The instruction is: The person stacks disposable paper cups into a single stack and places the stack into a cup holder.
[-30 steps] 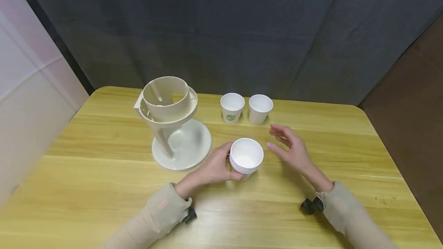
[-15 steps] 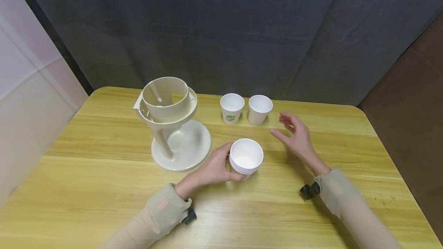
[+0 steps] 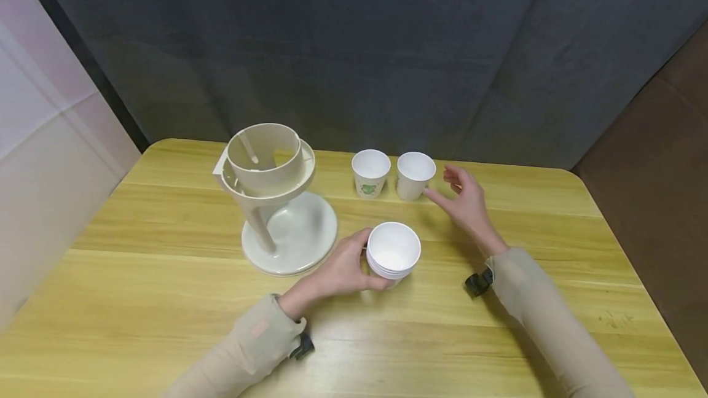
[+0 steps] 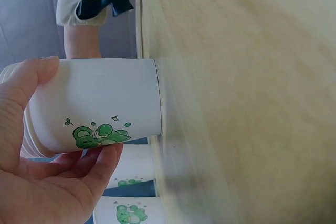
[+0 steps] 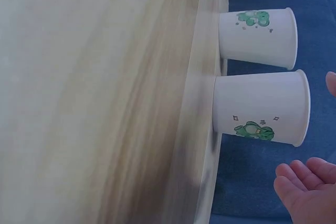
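My left hand grips a stack of white paper cups from the side, thumb toward me and fingers behind. The stack stands upright on the table; in the left wrist view a green cartoon animal shows on the stacked cup. Just right of the right-hand single paper cup, my right hand hovers with thumb and fingers spread, holding nothing. In the right wrist view a gap shows between its fingers and the nearer cup. A second single cup stands to the left, also upright.
A cream plastic stand with a ring-shaped holder and round base stands left of the cups. Behind the wooden table hangs a dark curtain. A pale panel borders the left side, a brown one the right.
My right hand first moved away from the stack, up and to the right, then left to the right-hand single cup's side. My left hand and the stack have stayed in place.
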Available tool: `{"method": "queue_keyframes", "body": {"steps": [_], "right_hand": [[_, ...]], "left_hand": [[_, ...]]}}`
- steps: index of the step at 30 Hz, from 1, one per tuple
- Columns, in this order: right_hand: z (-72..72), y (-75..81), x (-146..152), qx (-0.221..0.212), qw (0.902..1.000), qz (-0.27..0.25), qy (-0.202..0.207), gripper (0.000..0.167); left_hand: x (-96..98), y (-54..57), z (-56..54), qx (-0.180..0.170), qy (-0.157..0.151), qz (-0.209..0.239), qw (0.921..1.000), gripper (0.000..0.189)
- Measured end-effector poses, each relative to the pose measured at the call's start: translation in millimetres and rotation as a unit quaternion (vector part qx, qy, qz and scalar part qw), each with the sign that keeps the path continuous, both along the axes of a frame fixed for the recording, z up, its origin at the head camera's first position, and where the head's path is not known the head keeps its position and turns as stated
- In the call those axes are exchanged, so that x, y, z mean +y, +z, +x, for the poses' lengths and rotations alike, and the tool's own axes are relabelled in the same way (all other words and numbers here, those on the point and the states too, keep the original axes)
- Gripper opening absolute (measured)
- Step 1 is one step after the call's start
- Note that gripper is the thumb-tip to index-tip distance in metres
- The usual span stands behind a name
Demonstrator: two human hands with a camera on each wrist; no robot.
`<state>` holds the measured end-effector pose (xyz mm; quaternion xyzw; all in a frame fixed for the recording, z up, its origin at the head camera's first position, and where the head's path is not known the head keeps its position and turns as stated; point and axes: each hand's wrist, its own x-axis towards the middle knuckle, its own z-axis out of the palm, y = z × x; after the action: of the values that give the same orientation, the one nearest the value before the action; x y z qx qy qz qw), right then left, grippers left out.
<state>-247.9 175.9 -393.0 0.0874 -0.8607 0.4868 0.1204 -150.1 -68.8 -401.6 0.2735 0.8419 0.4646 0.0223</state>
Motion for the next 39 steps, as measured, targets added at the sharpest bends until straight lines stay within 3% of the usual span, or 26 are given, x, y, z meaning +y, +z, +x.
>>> {"method": "queue_keyframes", "body": {"steps": [16,23,30,39], "right_hand": [[-23.9,-1.2,-17.8,-0.005,0.9995,0.033,0.004,0.076],[-29.6,-2.3,-24.1,0.007,0.9983,0.058,-0.003,0.077],[-32.4,-0.8,-29.2,-0.010,0.9969,0.076,-0.016,0.079],[-34.6,-2.6,-31.3,-0.004,0.9977,0.065,-0.019,0.075]], "left_hand": [[-0.8,-1.7,1.1,0.000,-0.002,0.009,1.0000,0.071],[0.2,-1.6,0.3,-0.003,-0.002,0.008,1.0000,0.071],[0.5,-0.6,-0.2,-0.008,-0.002,0.009,0.9999,0.071],[0.2,-0.9,-0.5,-0.018,0.001,0.008,0.9998,0.070]]}}
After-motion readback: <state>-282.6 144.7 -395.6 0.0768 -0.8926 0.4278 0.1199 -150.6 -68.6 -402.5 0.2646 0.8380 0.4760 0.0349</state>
